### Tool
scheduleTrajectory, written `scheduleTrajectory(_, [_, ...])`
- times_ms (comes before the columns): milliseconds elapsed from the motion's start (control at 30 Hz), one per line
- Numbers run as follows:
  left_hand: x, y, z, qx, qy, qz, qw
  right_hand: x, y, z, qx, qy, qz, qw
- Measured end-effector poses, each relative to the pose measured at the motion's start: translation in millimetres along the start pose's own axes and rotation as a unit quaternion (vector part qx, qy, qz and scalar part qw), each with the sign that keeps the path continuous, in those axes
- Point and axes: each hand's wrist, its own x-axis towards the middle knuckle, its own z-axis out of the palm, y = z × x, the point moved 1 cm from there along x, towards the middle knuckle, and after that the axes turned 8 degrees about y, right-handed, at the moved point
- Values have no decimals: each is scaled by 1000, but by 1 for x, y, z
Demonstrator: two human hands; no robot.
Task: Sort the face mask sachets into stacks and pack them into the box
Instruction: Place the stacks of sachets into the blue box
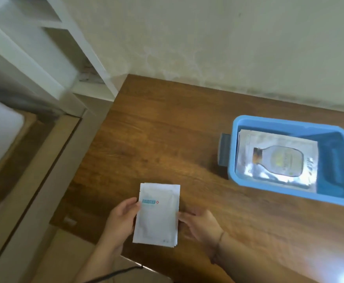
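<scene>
White sachet stack (157, 215) near table (167, 139) front edge, left hand (122, 217) gripping its left side, right hand (199, 221) fingers curled against right side. Further right, blue box (289, 123) holds silver sachets (277, 158).

- A wooden table (167, 127) is standing against a cream wall (208, 37).
- White shelving (50, 50) is rising at the left.
- Glare is hitting the table's near-right corner.
</scene>
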Motion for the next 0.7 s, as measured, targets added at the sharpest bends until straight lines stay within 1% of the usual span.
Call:
scheduleTrajectory(67, [-1, -2, 3, -28, -9, -21, 999, 6, 4, 16, 5, 26, 5, 1000])
scheduleTrajectory(100, [-1, -3, 4, -40, -14, -33, 999, 8, 4, 23, -12, 46, 6, 999])
scheduleTrajectory(167, [1, -6, 8, -69, -29, -64, 995, 8, 2, 33, -83, 90, 11, 992])
scheduleTrajectory(233, [-2, -3, 15, -85, -43, -78, 992, 7, 1, 39, -179, 123, 12, 976])
scheduleTrajectory(300, [-6, 1, 21, -95, -39, -70, 992, 2, 0, 43, -210, 133, -17, 969])
scheduleTrajectory(400, [-10, 1, 29, -73, -38, -47, 996, -6, 3, 45, -125, 78, -61, 987])
scheduleTrajectory(433, [-10, 0, 31, -66, -43, -40, 996, -7, 3, 43, -111, 70, -79, 988])
scheduleTrajectory(467, [-12, 1, 33, -63, -48, -41, 996, -7, 3, 39, -114, 65, -102, 986])
scheduleTrajectory(533, [-17, 3, 35, -76, -66, -70, 993, -9, 1, 27, -128, 60, -143, 980])
scheduleTrajectory(600, [-20, 4, 38, -87, -86, -91, 988, -8, -2, 8, -117, 44, -155, 980])
scheduleTrajectory(633, [-21, 5, 37, -70, -86, -77, 991, -9, -3, -3, -113, 29, -156, 981])
scheduleTrajectory(700, [-19, 14, 31, 2, -68, 3, 998, -15, -9, -32, -126, -23, -161, 979])
